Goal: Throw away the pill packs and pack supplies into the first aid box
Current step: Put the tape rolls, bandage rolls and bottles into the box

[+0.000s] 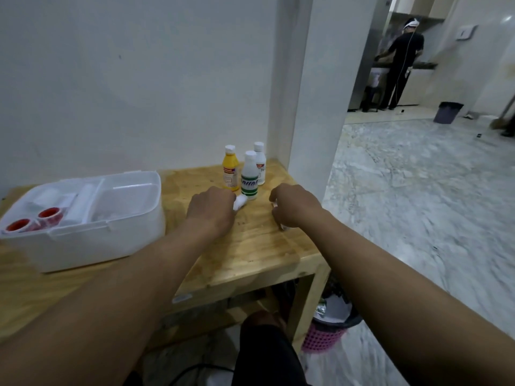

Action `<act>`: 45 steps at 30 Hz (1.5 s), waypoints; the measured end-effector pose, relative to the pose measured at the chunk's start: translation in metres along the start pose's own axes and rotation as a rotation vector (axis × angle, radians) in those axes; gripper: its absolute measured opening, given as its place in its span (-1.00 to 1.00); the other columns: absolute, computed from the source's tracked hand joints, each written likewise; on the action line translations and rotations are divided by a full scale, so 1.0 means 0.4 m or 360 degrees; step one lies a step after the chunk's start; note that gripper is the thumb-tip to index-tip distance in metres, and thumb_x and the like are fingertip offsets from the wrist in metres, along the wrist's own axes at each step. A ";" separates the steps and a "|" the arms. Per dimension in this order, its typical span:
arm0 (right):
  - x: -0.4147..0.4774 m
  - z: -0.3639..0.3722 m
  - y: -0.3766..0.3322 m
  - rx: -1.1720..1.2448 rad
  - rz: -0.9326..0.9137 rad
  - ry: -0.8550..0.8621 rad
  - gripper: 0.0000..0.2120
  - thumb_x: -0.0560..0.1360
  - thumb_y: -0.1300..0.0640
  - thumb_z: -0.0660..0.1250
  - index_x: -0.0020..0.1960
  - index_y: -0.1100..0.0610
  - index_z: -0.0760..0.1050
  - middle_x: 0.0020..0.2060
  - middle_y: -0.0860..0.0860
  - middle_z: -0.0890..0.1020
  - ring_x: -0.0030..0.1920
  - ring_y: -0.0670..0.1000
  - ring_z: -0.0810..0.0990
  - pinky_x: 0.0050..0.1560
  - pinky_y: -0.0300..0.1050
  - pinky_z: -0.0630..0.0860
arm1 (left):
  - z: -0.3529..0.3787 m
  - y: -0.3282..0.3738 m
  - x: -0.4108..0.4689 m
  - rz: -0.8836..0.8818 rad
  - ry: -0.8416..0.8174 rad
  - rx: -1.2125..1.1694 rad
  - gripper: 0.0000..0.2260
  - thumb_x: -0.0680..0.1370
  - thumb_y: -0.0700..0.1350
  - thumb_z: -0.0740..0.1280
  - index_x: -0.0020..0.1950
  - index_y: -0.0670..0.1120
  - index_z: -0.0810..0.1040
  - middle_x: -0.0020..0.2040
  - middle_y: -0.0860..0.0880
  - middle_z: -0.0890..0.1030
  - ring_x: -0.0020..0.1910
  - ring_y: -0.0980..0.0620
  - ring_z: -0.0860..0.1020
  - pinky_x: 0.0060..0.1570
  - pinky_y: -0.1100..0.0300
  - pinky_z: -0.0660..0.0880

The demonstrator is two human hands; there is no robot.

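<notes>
The open white first aid box (133,218) stands on the left of the wooden table (250,252), with two red-cored tape rolls (33,220) and white supplies inside. Three bottles stand near the back right corner: a yellow one (230,169), a white one with green bands (249,176) and a white one (260,164) behind. My left hand (210,208) is closed on a white gauze roll (240,202) just in front of the bottles. My right hand (292,204) curls on the table near the right edge, over something small and pale that is mostly hidden.
A pink waste basket (328,337) with a white liner and some packaging sits on the floor below the table's right edge. A white wall pillar (312,121) rises behind the table corner. Another person (401,62) stands far back in a kitchen, near a grey bin (448,112).
</notes>
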State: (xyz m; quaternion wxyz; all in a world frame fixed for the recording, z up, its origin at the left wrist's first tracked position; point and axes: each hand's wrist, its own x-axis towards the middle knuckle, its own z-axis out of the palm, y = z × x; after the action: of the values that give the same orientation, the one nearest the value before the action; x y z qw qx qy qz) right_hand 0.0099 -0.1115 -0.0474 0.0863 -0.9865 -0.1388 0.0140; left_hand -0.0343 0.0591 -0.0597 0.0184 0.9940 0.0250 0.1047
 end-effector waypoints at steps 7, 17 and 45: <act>-0.028 -0.040 0.016 0.0192 -0.0012 0.0054 -0.63 0.54 0.02 0.31 0.30 0.09 0.42 0.11 0.08 0.60 0.04 0.09 0.59 0.02 0.00 0.56 | -0.060 0.018 -0.015 -0.0194 -0.0036 -0.0316 -0.65 0.56 0.06 0.31 0.26 -0.11 0.55 0.12 -0.09 0.62 0.03 -0.13 0.59 -0.03 -0.03 0.58; -0.073 -0.192 -0.103 0.0678 -0.0100 0.0112 -0.54 0.46 0.08 0.40 0.28 0.30 0.54 0.21 0.16 0.62 0.16 0.14 0.60 0.13 0.01 0.56 | -0.271 -0.045 -0.063 -0.0363 0.0097 -0.0729 -0.92 0.44 -0.08 0.39 -0.09 0.01 0.56 -0.05 -0.11 0.72 -0.09 -0.08 0.67 -0.02 0.00 0.63; -0.006 -0.173 -0.505 0.1142 -0.0643 -0.0262 -0.63 0.48 0.31 0.34 0.25 0.09 0.45 0.04 0.15 0.64 -0.03 0.11 0.69 -0.04 0.08 0.68 | -0.361 -0.431 -0.159 -0.0556 0.0110 -0.1116 -0.83 0.45 -0.07 0.49 0.03 0.04 0.64 0.05 0.00 0.64 0.05 -0.02 0.59 0.08 0.07 0.52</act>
State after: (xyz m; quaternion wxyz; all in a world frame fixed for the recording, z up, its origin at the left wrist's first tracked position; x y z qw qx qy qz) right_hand -0.0439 0.0675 0.0558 0.4142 -0.8423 -0.3223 0.1230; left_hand -0.1347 0.2322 0.0612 0.3736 0.9040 0.1571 0.1357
